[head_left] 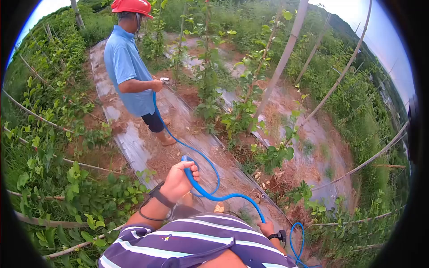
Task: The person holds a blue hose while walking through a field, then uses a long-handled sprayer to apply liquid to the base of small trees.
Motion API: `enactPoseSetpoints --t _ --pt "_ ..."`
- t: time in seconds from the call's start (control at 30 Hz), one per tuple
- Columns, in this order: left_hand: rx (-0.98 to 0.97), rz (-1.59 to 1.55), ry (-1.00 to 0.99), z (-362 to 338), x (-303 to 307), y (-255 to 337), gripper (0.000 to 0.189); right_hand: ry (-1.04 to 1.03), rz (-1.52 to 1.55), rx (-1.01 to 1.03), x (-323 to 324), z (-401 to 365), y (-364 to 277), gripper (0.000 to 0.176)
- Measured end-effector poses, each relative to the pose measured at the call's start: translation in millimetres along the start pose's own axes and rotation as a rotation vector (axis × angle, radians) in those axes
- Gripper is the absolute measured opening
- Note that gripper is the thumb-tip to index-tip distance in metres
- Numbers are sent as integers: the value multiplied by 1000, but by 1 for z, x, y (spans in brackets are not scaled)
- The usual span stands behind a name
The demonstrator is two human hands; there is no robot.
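Two hands, one blue hose (223, 196); all positions are noted against that hose, nearest first. Closest to the camera, a striped shirt (196, 241) fills the bottom edge, under the hose's low sag. Next, the right hand (267, 228), wristwatch (280, 235) on the wrist, sits at the hose's near stretch, where the line drops past the shirt and curls into a loop at the lower right. Only the back of this hand shows, fingers hidden, so I cannot tell whether it grips the hose or lies just beside it. Further up the line, the left hand (178, 179) is clenched around the hose: fingers wrapped over it, hose bent sharply at the fist. Between the two hands the hose hangs in a shallow curve, long axis running lower right to upper left. Beyond the left fist it swings out to the right, then runs away along the plastic-covered bed (134, 147) towards a co-worker (127, 67) in a blue shirt and red hard hat (132, 6). The far end rises to the co-worker's hand (156, 85), closed on a spray nozzle (165, 80). Of the wearer's two hands, the left is the nearer to that far end. Leafy vines (67, 134) flank the hose on its left; slanted trellis poles (286, 53) stand well to its right.
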State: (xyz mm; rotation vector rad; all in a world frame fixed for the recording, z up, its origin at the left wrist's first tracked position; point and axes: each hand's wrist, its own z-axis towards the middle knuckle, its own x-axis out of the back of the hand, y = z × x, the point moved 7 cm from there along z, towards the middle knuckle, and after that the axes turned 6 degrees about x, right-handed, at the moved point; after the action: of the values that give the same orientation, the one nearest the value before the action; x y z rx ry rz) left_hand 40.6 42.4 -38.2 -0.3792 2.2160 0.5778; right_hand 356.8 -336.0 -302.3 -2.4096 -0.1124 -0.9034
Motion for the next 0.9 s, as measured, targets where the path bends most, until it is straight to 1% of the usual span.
enactPoseSetpoints --t 0.03,0.07,0.1,0.13,0.17,0.2,0.23,0.3,0.33,0.37,0.43,0.47,0.5,0.57,0.63,0.67,0.73,0.77,0.83,0.9 --pt "51 -39 32 1 12 -10 9 50 -46 42 9 -12 0 29" --pt "92 -69 51 5 20 -14 9 59 -34 -23 8 -17 26 28" --pt "118 -85 26 40 44 -11 10 117 -42 -76 10 4 30 27" --pt "138 -85 50 43 60 -12 12 122 -25 -73 -2 2 21 27" --pt "137 -77 48 41 69 -9 12 85 -28 -95 -10 -11 15 28" --pt "154 -76 93 40 79 -9 12 49 -41 -120 -14 -21 7 30" --pt "172 -83 133 40 87 -11 13 56 -50 -122 -18 -19 13 30" --pt "144 -94 144 41 100 -6 13 -22 -1 -115 -35 1 33 32" --pt "117 -97 167 43 105 1 13 -34 -118 -79 -37 8 14 35" --pt "116 -106 162 44 107 8 13 -29 -127 -77 -39 15 -2 35" --pt "51 -131 170 43 112 26 13 -175 -282 38 -46 18 -69 31" --pt "10 -125 182 41 114 36 13 -193 -281 2 -41 10 -107 32" --pt "8 -128 180 39 113 45 13 -207 -278 -29 -35 3 -148 33" --pt "-57 -175 179 30 109 69 14 -248 -126 36 -40 0 -209 30" --pt "-85 -198 198 22 109 87 13 -319 82 26 -73 20 -240 27" --pt "-130 -208 189 13 105 99 13 -375 137 18 -88 21 -267 24" --pt "-199 -243 141 0 102 120 10 -491 257 28 -107 16 -339 22" --pt "-208 -245 150 -8 102 128 10 -550 325 47 -111 7 -379 23" --pt "-353 -271 180 -28 106 153 10 -616 375 150 -117 -5 -447 22" --pt "-409 -294 184 -44 119 169 12 -709 442 250 -123 -20 -502 19"
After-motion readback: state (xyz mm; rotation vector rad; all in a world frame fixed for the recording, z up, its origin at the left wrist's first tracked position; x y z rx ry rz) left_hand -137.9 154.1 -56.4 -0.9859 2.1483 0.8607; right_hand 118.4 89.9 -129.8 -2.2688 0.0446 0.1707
